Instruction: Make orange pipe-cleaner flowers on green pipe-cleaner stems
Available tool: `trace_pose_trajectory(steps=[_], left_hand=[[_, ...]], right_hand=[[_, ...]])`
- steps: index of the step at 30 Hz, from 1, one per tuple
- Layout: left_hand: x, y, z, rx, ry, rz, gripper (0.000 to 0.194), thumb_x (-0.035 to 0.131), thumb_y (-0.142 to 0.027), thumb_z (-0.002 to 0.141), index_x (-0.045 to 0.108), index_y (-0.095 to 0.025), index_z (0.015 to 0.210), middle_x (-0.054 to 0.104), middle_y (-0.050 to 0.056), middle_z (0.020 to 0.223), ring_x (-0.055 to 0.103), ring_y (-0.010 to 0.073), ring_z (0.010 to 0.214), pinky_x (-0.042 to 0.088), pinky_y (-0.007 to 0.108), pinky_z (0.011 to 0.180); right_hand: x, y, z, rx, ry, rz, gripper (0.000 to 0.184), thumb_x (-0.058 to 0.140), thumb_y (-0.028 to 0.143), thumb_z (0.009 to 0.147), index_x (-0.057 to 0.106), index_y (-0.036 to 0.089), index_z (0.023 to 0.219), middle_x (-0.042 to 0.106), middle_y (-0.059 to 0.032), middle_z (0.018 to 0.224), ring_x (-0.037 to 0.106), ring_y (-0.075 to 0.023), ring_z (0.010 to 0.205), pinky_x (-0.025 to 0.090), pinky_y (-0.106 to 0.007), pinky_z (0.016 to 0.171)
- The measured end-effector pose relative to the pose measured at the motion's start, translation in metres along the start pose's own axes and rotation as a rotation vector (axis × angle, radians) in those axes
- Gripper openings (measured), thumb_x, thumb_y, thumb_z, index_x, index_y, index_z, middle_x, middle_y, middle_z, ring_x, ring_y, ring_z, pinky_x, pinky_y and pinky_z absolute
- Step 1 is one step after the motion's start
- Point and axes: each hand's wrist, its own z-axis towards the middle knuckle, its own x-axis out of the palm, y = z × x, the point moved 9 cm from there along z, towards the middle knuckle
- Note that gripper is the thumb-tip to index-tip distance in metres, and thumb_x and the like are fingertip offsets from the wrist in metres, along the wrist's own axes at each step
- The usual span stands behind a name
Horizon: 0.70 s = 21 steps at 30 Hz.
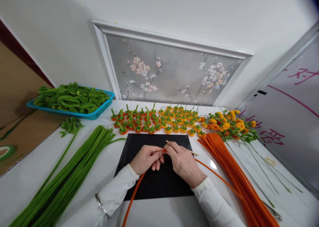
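Observation:
Over a black mat (159, 188), my left hand (147, 159) pinches an orange pipe cleaner (134, 198) between thumb and forefinger. One length of it hangs down below that hand; an orange length also runs out to the right, past my other wrist. My right hand (183, 162) is closed close beside the left, its fingertips at the same small orange bit. A thin wooden stick (194, 153) passes under the right hand's fingers, with both ends showing. How the pipe cleaner lies around the stick is hidden by my fingers.
A bundle of green pipe cleaners (72, 173) lies left, an orange bundle (231, 173) right. Behind the mat stand rows of small orange and yellow pumpkin-like pieces (152, 120). A blue basket (97, 114) holds green coiled pieces. Yellow-orange flowers (226, 124) with long stems lie right.

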Motion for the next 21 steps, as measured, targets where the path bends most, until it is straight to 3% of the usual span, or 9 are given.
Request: trace_pose_trajectory(steps=[7,10,15,18,21], left_hand=[[0.002,0.001,0.001,-0.037,0.008,-0.040,0.039,0.067,-0.047,0.074,0.066,-0.009,0.072,0.061,0.002,0.060,0.053,0.0059,0.038,0.039,0.015,0.035],[0.004,0.002,0.000,-0.096,0.025,-0.100,0.040,0.066,-0.049,0.074,0.066,-0.009,0.077,0.061,0.002,0.061,0.053,0.0058,0.041,0.039,0.014,0.037],[0.015,0.012,-0.009,-0.314,0.123,-0.399,0.045,0.057,-0.054,0.080,0.064,-0.010,0.083,0.055,0.000,0.054,0.040,0.0025,0.034,0.023,0.013,0.031],[0.019,0.010,-0.011,-0.305,0.186,-0.409,0.036,0.067,-0.046,0.074,0.063,-0.010,0.077,0.047,-0.005,0.048,0.026,-0.0004,0.031,0.012,0.014,0.032],[0.015,0.008,-0.009,-0.281,0.166,-0.386,0.032,0.073,-0.040,0.070,0.063,-0.010,0.077,0.046,-0.006,0.048,0.023,-0.0008,0.032,0.010,0.015,0.034]], right_hand=[[-0.008,0.001,-0.002,-0.041,-0.113,-0.085,0.018,0.044,0.010,0.092,0.059,0.019,0.097,0.066,-0.0048,0.099,0.059,-0.0171,0.083,0.040,-0.030,0.067],[-0.017,0.003,-0.003,-0.061,-0.153,-0.096,0.020,0.042,0.012,0.093,0.060,0.020,0.098,0.067,-0.0046,0.101,0.057,-0.0164,0.081,0.035,-0.031,0.065],[-0.029,0.008,-0.003,-0.119,-0.186,-0.085,0.025,0.037,0.013,0.096,0.061,0.019,0.100,0.066,-0.0048,0.106,0.053,-0.0150,0.078,0.031,-0.031,0.065],[-0.032,0.011,-0.003,-0.137,-0.178,-0.085,0.024,0.037,0.015,0.097,0.060,0.019,0.100,0.066,-0.0043,0.106,0.052,-0.0156,0.079,0.029,-0.032,0.064],[-0.034,0.015,-0.002,-0.148,-0.175,-0.091,0.024,0.036,0.016,0.098,0.060,0.019,0.099,0.066,-0.0046,0.104,0.051,-0.0156,0.078,0.027,-0.033,0.064]])
